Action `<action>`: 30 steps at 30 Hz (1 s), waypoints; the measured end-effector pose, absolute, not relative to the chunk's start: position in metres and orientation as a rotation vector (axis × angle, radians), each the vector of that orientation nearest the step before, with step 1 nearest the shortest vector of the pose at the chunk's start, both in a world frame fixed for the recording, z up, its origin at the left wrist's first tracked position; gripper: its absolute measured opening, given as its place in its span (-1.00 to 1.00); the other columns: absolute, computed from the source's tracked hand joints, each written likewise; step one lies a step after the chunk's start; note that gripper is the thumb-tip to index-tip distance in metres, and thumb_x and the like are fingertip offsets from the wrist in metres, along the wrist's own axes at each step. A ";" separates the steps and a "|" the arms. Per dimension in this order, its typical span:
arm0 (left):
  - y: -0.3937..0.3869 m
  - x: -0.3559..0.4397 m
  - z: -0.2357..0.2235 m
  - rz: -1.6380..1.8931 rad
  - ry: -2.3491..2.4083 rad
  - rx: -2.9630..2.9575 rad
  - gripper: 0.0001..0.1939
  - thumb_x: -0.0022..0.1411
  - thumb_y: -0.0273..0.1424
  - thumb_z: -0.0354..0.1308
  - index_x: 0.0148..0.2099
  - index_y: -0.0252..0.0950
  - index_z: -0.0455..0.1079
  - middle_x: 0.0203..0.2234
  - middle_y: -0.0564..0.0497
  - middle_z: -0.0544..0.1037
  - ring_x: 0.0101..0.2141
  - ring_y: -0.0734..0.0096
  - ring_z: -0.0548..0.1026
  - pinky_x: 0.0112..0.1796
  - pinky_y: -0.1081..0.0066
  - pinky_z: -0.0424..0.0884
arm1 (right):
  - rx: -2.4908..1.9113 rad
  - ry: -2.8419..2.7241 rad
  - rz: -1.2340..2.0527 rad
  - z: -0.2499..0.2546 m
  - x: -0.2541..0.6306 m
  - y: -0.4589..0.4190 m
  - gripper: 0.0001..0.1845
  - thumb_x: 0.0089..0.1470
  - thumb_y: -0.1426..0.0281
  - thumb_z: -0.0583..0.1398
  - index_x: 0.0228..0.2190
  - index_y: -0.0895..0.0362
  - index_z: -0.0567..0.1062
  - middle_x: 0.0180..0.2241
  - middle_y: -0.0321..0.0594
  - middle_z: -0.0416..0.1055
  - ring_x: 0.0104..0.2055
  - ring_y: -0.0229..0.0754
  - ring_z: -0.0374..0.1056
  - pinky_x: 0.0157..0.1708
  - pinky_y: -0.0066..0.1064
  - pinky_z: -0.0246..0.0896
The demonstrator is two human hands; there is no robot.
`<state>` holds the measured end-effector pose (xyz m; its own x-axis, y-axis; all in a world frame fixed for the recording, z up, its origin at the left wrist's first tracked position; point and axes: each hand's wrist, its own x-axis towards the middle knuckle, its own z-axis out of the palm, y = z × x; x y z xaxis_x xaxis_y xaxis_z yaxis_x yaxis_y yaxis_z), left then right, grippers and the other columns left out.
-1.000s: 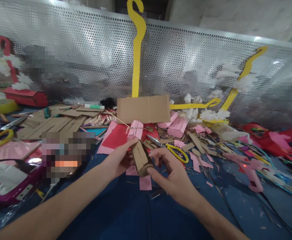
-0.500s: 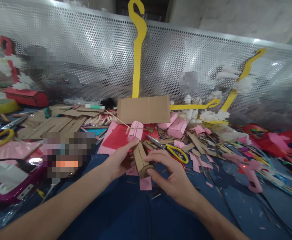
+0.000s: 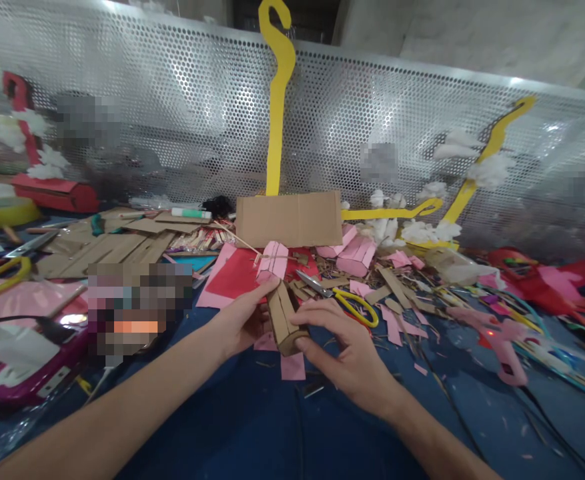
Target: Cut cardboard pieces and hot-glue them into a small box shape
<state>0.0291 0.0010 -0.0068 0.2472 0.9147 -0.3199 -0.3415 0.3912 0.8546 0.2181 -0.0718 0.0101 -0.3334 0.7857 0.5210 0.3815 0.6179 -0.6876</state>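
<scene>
One folded cardboard piece (image 3: 283,319), two hands gripping it, left hand (image 3: 239,323), right hand (image 3: 349,350)

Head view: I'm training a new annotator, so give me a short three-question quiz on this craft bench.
1. True or false: both hands grip the folded cardboard piece.
2. What lies just beyond the right hand? A) yellow-handled scissors B) a hammer C) a cup
3. What colour is the tall hook-shaped cutout leaning on the perforated metal panel?

Key: 1 true, with the left hand on its far side; 2 A; 3 yellow.
</scene>
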 end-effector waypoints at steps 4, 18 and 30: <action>-0.002 0.030 0.000 0.917 0.931 0.525 -0.65 0.09 -0.14 0.45 -0.28 -0.32 0.53 -0.48 -0.07 0.61 -0.51 0.34 0.53 -0.44 0.39 0.48 | -0.910 -1.947 0.580 0.009 0.218 -0.072 -0.72 0.21 0.45 0.28 -0.06 -0.07 0.59 -0.04 -0.20 0.54 0.10 -0.06 0.38 0.13 -0.14 0.23; -0.005 0.028 0.005 0.947 0.821 0.550 -0.74 0.25 -0.23 0.32 -0.15 -0.33 0.55 -0.27 -0.14 0.67 -0.38 0.32 0.59 -0.30 0.40 0.54 | -0.844 -2.010 0.510 0.010 0.216 -0.076 -0.71 0.21 0.49 0.26 -0.05 -0.02 0.57 -0.07 -0.19 0.51 0.02 -0.08 0.37 0.10 -0.14 0.24; -0.010 0.025 0.013 0.903 0.629 0.615 -0.70 0.31 -0.26 0.17 -0.07 -0.36 0.56 -0.23 -0.16 0.68 -0.29 0.22 0.63 -0.22 0.34 0.55 | -0.832 -2.065 0.471 0.011 0.215 -0.079 -0.67 0.20 0.48 0.27 -0.01 -0.02 0.55 0.01 -0.16 0.40 0.10 -0.07 0.32 0.15 -0.17 0.21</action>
